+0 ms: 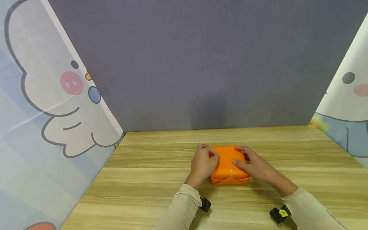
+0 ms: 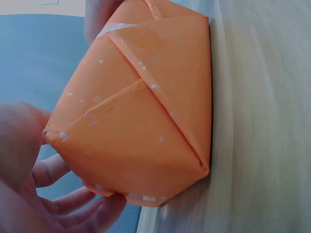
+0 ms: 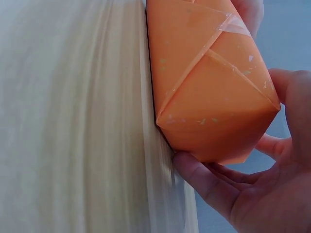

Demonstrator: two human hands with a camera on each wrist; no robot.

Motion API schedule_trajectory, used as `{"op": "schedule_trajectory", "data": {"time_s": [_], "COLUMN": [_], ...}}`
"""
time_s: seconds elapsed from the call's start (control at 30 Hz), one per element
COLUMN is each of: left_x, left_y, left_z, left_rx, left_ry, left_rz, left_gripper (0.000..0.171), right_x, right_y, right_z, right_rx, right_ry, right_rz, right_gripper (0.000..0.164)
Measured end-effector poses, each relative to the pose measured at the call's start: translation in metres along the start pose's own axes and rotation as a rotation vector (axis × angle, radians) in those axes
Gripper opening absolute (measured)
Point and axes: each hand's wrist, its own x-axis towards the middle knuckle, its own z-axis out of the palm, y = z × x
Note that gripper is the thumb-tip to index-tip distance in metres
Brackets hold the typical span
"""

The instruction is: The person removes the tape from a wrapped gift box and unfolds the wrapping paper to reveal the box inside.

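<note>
Glossy orange paper-wrapped box (image 1: 229, 163) lies between left hand (image 1: 203, 163) and right hand (image 1: 257, 165), short of wood-grain bench's (image 1: 138, 179) back edge; each grips its near side; long axis unclear.

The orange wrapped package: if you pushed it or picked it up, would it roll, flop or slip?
The orange package would probably slide rather than roll, being boxy and sitting flat on the table. It's likely fairly firm: no clear sag shows between the left hand and right hand. The shiny wrapping may be a bit slippery.
</note>
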Motion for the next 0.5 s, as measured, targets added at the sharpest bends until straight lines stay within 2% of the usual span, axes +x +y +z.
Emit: {"op": "schedule_trajectory", "data": {"time_s": [0.13,0.5], "left_x": [0.001,0.003], "left_y": [-0.003,-0.012], "left_z": [-0.001,-0.006], "left_rx": [-0.073,-0.294], "left_ry": [-0.015,-0.06], "left_rz": [0.003,-0.06], "left_gripper": [0.013,0.014], "right_x": [-0.001,0.001], "right_y": [0.001,0.003], "right_z": [0.0,-0.001], "right_rx": [-0.018,-0.006], "right_ry": [0.014,0.011], "right_rz": [-0.008,-0.003], "right_gripper": [0.062,0.062]}}
